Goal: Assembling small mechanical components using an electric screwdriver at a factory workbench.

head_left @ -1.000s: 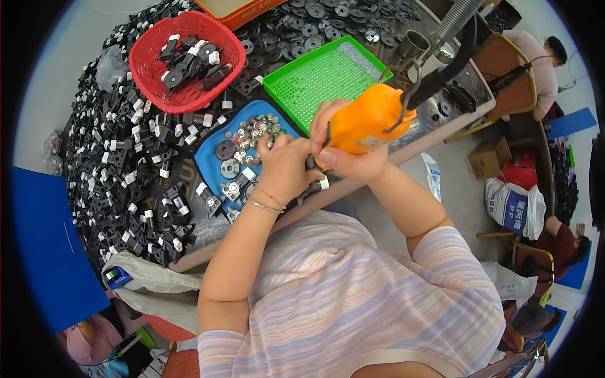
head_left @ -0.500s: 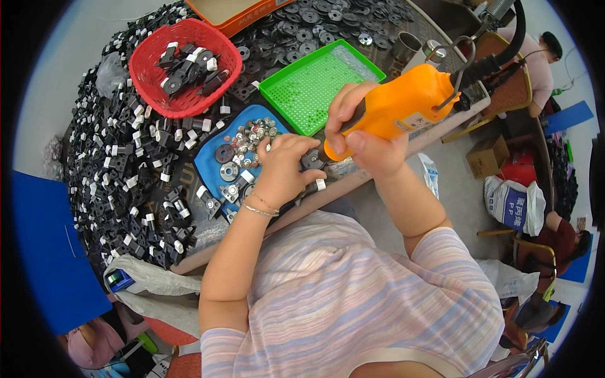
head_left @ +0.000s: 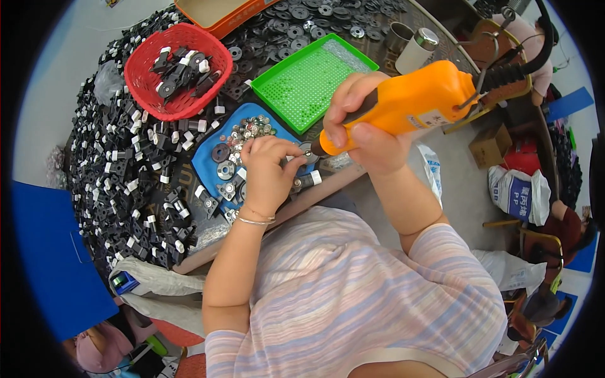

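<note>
In the head view, the right hand, right of the frame's centre, was wrapped firmly around an orange power tool, whose dark nose pointed down and left. The left hand, at the centre, was half curled, with thumb and forefinger brought close together at a small black part bearing a round disc. Whether they pinched it tightly or only steadied it could not be told.

That part lay mid-frame, beside the right corner of a blue mat and near the table edge. The tool's nose met the disc in the picture; whether it truly touched was too small to tell.

Good work here likely called for setting the nose squarely at the disc's middle, since a slant could make it slip off. The part probably needed a firm brace against the table, lest it twist under the tool, with the left fingertips clear of the nose. Pressing steadily along the tool's length seemed wise, and so did keeping the small metal pieces, left of centre, out of the elbow's sweep.
</note>
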Tool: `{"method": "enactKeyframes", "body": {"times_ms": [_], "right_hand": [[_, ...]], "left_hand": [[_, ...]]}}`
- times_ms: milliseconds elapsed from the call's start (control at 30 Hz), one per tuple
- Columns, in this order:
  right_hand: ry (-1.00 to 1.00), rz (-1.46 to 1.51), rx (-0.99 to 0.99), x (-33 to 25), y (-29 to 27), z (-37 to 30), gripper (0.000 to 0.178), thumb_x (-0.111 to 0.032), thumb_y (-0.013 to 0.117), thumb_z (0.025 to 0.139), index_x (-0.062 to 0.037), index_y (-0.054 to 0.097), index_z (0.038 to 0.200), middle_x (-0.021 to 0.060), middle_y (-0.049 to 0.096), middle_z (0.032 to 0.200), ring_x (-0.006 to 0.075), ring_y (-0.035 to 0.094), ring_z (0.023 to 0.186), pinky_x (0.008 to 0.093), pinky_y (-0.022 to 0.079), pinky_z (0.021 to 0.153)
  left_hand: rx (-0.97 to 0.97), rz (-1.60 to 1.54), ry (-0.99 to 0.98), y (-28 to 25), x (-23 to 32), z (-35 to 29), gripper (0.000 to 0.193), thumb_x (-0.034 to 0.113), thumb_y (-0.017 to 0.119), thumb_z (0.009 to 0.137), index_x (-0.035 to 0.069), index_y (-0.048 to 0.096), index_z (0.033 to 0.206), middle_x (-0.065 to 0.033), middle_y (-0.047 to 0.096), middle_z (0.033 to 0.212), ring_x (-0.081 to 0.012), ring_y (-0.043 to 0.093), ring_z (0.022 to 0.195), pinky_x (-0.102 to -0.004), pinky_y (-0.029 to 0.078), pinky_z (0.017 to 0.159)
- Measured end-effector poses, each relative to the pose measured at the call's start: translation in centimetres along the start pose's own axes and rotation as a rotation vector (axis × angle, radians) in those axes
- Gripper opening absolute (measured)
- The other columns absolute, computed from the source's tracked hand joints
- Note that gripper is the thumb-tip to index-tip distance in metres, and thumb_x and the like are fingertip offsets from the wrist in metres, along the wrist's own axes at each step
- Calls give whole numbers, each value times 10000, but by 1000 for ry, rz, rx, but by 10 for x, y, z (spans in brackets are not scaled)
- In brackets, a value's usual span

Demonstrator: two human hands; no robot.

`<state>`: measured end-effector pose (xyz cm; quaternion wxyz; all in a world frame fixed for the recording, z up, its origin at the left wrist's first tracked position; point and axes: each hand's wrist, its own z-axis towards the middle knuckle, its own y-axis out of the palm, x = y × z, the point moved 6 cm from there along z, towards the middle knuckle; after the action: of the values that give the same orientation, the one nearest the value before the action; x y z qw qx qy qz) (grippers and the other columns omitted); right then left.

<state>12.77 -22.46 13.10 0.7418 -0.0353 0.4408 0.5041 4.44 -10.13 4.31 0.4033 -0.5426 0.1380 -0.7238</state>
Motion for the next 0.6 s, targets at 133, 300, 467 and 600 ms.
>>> {"method": "enactKeyframes", "body": {"times_ms": [133, 300, 467, 600], "right_hand": [[-24, 67, -11, -3, 0, -4, 257, -110, 649, 788, -10, 491, 964, 142, 530, 878, 175, 542, 610, 271, 460, 566], [-35, 75, -17, -7, 3, -8, 259, -127, 651, 797, -15, 490, 965, 140, 528, 884, 171, 539, 604, 271, 458, 565], [-35, 82, -17, -6, 3, -9, 269, -145, 648, 805, -17, 482, 974, 137, 522, 893, 170, 539, 605, 271, 455, 568], [-42, 63, -34, -8, 5, -9, 272, -153, 644, 808, -19, 478, 978, 135, 518, 897, 169, 539, 604, 271, 454, 572]], "left_hand": [[-22, -84, -40, 2, -3, -2, 123, 121, 757, 661, 113, 650, 722, -5, 636, 820, -216, 545, 936, -381, 271, 944], [-18, -124, -38, 1, -1, -5, 145, 115, 766, 652, 111, 638, 722, -10, 623, 798, -216, 543, 908, -368, 280, 922], [-15, -162, -47, 3, -6, -5, 152, 112, 768, 647, 110, 639, 727, -9, 625, 799, -214, 552, 890, -356, 301, 908], [-25, -236, -79, 5, -8, -6, 153, 112, 769, 644, 107, 643, 731, -11, 631, 800, -215, 561, 881, -352, 323, 886]]}}
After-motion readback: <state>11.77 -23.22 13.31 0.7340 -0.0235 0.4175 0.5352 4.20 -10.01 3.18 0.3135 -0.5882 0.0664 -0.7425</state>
